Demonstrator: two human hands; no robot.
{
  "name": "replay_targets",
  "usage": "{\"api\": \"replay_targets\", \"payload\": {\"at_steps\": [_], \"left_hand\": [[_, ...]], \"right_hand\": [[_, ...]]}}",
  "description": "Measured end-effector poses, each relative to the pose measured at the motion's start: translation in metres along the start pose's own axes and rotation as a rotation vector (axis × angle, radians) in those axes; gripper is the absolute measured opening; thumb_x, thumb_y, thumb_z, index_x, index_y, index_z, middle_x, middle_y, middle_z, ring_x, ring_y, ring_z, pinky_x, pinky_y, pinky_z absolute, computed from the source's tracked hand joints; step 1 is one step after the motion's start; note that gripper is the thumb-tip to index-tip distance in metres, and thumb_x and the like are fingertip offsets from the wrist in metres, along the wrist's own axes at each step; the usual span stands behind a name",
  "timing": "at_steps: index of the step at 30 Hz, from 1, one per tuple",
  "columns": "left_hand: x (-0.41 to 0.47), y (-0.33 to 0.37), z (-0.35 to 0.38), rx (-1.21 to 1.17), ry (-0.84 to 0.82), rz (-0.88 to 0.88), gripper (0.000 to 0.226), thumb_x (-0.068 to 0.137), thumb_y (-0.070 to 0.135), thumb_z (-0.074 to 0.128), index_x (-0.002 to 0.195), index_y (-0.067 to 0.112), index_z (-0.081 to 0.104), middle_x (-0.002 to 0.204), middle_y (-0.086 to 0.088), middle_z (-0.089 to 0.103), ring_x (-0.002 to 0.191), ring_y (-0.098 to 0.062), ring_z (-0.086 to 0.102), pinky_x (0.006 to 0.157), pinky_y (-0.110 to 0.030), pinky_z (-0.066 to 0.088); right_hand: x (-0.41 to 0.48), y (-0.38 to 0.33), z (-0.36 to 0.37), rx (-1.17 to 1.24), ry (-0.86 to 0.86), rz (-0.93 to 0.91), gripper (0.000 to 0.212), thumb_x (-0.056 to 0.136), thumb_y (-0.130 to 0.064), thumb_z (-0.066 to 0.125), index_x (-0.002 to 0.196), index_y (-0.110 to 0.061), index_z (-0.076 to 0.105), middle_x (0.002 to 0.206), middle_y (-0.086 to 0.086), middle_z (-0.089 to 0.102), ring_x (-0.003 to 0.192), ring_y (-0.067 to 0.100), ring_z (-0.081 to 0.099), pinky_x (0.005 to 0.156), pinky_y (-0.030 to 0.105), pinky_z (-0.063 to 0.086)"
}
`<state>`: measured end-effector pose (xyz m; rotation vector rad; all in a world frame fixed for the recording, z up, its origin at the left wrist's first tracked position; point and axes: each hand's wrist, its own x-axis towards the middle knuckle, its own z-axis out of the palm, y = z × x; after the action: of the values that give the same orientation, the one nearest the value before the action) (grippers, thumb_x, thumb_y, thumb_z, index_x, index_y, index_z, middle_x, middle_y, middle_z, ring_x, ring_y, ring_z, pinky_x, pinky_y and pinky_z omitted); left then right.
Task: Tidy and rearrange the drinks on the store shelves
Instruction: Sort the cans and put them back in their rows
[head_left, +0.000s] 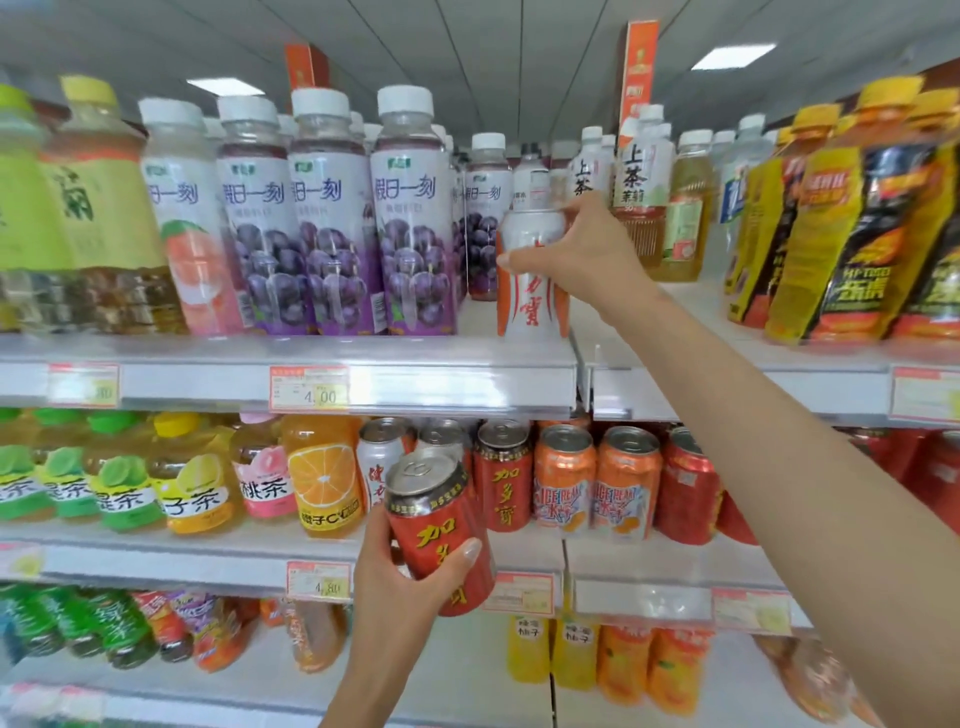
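Note:
My right hand (582, 249) grips a tall white and orange can (530, 296) near its top. The can stands on the upper shelf (415, 364), beside a row of purple grape drink bottles (410, 228). My left hand (400, 577) holds a red can (441, 530) with a silver lid, tilted, in front of the middle shelf (208, 561). Behind it stand more red cans (504, 478) and orange cans (566, 478).
Green and yellow tea bottles (67, 218) fill the upper left; yellow-orange bottles (841, 228) lean at the upper right. Fruit tea and an orange juice bottle (322, 478) stand on the middle shelf. Price tags (309, 387) line the shelf rails. Lower shelf holds lying bottles.

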<state>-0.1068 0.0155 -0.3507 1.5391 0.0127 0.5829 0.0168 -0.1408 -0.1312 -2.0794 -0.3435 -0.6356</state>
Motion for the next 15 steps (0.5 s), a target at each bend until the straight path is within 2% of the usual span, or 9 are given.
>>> {"api": "replay_targets", "payload": {"at_steps": [2,5,7,8,10,11,13,14,15], "left_hand": [[0.000,-0.003,-0.002,0.007,0.011,-0.012,0.069,0.038,0.049,0.075,0.102,0.037,0.052,0.090,0.015,0.067,0.079,0.004,0.063,0.056,-0.012,0.049],[-0.002,-0.006,-0.006,0.029,0.022,-0.026,0.057,0.047,0.036,0.077,0.098,0.035,0.052,0.094,0.010,0.065,0.076,0.007,0.062,0.056,-0.013,0.049],[-0.003,-0.007,-0.008,0.051,0.025,-0.026,0.054,0.047,0.037,0.077,0.095,0.034,0.052,0.093,0.011,0.065,0.074,0.007,0.061,0.058,-0.014,0.047],[-0.003,-0.008,-0.011,0.057,0.029,-0.028,0.053,0.047,0.039,0.077,0.093,0.035,0.052,0.091,0.012,0.065,0.074,0.006,0.061,0.058,-0.014,0.047],[-0.004,-0.010,-0.015,0.056,0.039,-0.045,0.046,0.052,0.039,0.074,0.092,0.037,0.052,0.090,0.012,0.065,0.076,0.003,0.062,0.058,-0.014,0.047],[-0.003,-0.011,-0.017,0.052,0.038,-0.055,0.043,0.055,0.039,0.072,0.093,0.037,0.052,0.090,0.012,0.065,0.080,0.000,0.063,0.060,-0.015,0.048],[0.000,-0.012,-0.021,0.035,0.022,-0.079,0.042,0.057,0.042,0.072,0.095,0.036,0.054,0.093,0.009,0.066,0.087,-0.009,0.064,0.066,-0.021,0.051],[0.002,-0.013,-0.023,0.023,0.011,-0.094,0.045,0.056,0.046,0.073,0.095,0.035,0.055,0.094,0.007,0.066,0.089,-0.013,0.065,0.068,-0.025,0.053],[0.003,-0.013,-0.025,0.008,-0.001,-0.108,0.049,0.053,0.050,0.073,0.096,0.035,0.056,0.095,0.006,0.067,0.090,-0.016,0.066,0.072,-0.030,0.054]], "right_hand": [[-0.001,-0.001,0.001,-0.033,-0.009,0.006,0.094,0.067,-0.043,0.080,0.138,-0.008,0.029,0.107,-0.001,0.053,0.111,0.023,0.056,0.096,0.044,0.047],[-0.003,0.000,0.000,-0.070,-0.057,0.018,0.095,0.068,-0.047,0.078,0.139,-0.010,0.028,0.128,0.005,0.051,0.118,0.025,0.051,0.099,0.044,0.044],[-0.016,0.002,-0.002,-0.160,0.045,-0.071,0.094,0.069,-0.051,0.076,0.140,-0.012,0.029,0.139,0.007,0.045,0.126,0.025,0.044,0.105,0.040,0.038],[-0.031,0.003,-0.002,-0.194,0.170,-0.200,0.086,0.073,-0.049,0.073,0.139,-0.011,0.033,0.138,0.007,0.045,0.126,0.023,0.042,0.105,0.036,0.036],[-0.075,0.007,0.005,-0.138,0.410,-0.590,0.051,0.084,-0.031,0.066,0.126,-0.007,0.050,0.123,0.008,0.057,0.114,0.021,0.050,0.098,0.036,0.041],[-0.101,0.015,0.012,-0.085,0.434,-0.776,0.032,0.087,-0.019,0.062,0.116,-0.006,0.058,0.112,0.009,0.063,0.104,0.021,0.055,0.091,0.038,0.045],[-0.146,0.044,0.033,-0.119,0.284,-1.068,0.017,0.084,-0.002,0.057,0.098,-0.007,0.066,0.095,0.010,0.068,0.087,0.024,0.061,0.078,0.038,0.048],[-0.161,0.061,0.044,-0.184,0.159,-1.125,0.016,0.082,0.000,0.057,0.092,-0.007,0.068,0.091,0.010,0.069,0.082,0.025,0.062,0.075,0.038,0.049],[-0.170,0.077,0.053,-0.232,0.055,-1.105,0.015,0.081,-0.001,0.058,0.089,-0.006,0.070,0.091,0.009,0.069,0.082,0.025,0.061,0.075,0.037,0.048]]}}
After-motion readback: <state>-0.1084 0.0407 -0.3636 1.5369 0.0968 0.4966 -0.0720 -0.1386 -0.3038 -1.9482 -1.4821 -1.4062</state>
